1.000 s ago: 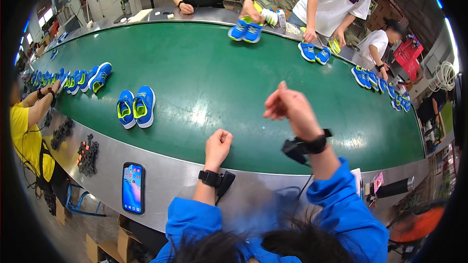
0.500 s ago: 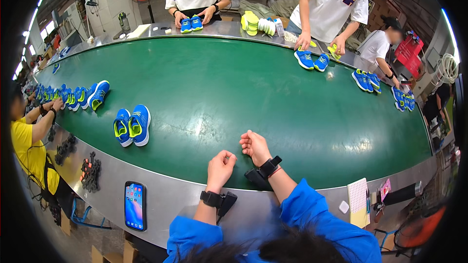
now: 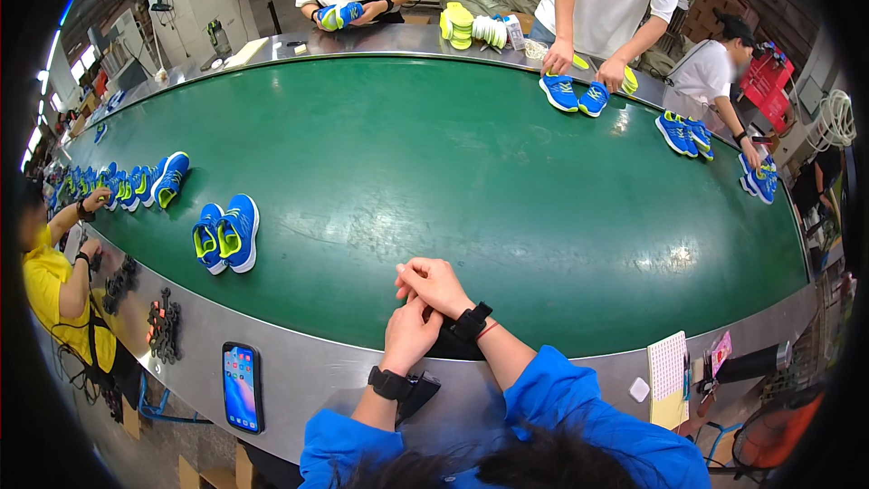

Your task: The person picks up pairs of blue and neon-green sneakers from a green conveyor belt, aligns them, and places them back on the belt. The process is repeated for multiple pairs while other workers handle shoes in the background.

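Observation:
My left hand (image 3: 410,337) is closed, its fingers curled up against the heel of my right hand (image 3: 436,286). Loosely curled, the right hand is over the near edge of the green conveyor belt (image 3: 389,163), with nothing visible in its fingers. Each wrist wears a black strap with a small black box. Left of my hands, a pair of blue sneakers (image 3: 239,234) with lime lining and white soles stands on the belt.
A phone (image 3: 242,387) lies on the metal ledge (image 3: 317,380) beside black-and-orange parts (image 3: 164,324). At right are a notepad (image 3: 668,380) and a white case (image 3: 639,389). More sneakers line the left (image 3: 169,179). Co-workers handle sneakers (image 3: 560,92) across the belt; another in yellow (image 3: 56,285) works at left.
My right hand has moved left and down to meet my left hand; they now touch. The near sneaker pair appears further left. A co-worker across the belt has lifted a sneaker pair.

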### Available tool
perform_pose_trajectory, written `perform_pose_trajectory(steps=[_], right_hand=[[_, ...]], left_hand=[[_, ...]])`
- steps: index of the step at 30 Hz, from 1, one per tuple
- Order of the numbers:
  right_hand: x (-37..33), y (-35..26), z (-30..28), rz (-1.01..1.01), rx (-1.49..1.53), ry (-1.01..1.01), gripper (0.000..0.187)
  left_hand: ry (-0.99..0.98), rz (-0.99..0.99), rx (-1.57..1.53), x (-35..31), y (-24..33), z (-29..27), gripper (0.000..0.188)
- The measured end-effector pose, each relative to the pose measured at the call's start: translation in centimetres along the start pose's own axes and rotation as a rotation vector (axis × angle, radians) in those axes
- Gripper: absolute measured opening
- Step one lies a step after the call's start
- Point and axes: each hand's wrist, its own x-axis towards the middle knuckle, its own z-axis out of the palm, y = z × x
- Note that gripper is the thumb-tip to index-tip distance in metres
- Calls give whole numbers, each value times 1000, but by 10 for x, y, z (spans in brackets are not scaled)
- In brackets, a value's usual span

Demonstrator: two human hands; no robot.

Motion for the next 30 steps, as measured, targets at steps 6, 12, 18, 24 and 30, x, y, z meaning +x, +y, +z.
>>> perform_pose_trajectory(steps=[6,12,18,24,30], right_hand=[[1,5,4,-31,22,5,35],[0,-2,4,25,67,170,36],[-1,-2,5,25,80,212,35],[1,4,4,20,136,199,35],[-6,-13,-9,5,271,298,33]], left_hand=[[-6,14,74,0,-4,-1,22],[-24,-21,15,-3,6,-6,21],[-5,-1,5,-2,1,-3,20],[8,6,41,-3,3,-3,18],[-67,-32,-25,-1,-2,-3,23]])
